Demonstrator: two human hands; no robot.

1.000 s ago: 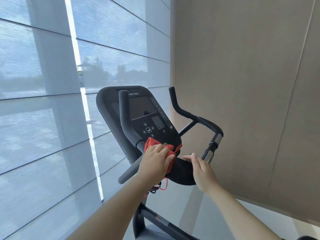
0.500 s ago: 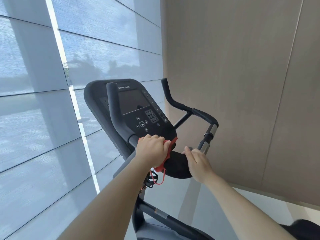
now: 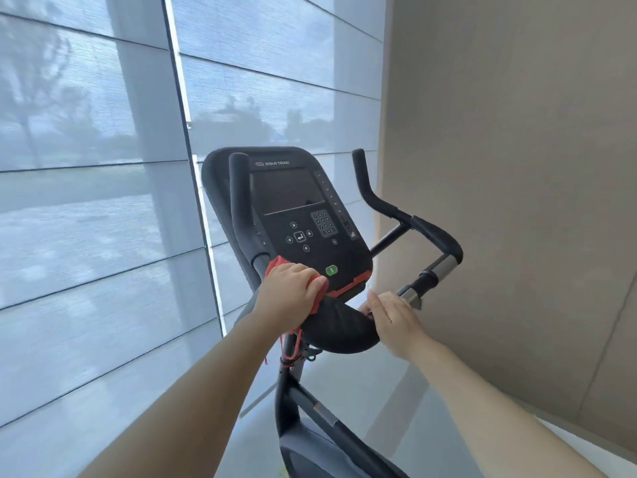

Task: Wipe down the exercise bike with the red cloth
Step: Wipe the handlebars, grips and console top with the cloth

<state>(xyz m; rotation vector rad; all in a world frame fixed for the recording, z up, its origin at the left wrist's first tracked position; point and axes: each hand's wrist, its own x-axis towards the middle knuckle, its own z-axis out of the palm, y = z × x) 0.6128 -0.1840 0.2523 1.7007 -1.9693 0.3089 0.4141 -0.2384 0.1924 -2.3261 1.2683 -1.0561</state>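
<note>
- Two hands on the exercise bike (image 3: 300, 201).
- Left hand (image 3: 289, 291): fingers curled over the red cloth (image 3: 275, 265), pressing it to the handlebar (image 3: 341, 326) just under the console (image 3: 310, 243).
- Right hand (image 3: 393, 319): fingers curled round the handlebar.

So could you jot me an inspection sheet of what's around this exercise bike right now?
Surface: black exercise bike console, screen dark, green button at its lower edge.
Job's things: red cloth bunched at the console's lower left corner.
Clutter: nothing seen.
Hands: left hand grips the cloth; right hand holds the black handlebar beside its silver sleeve.
Cables: thin red cord dangles below the cloth.
Surroundings: grey window blinds left, beige wall panels right.
</note>
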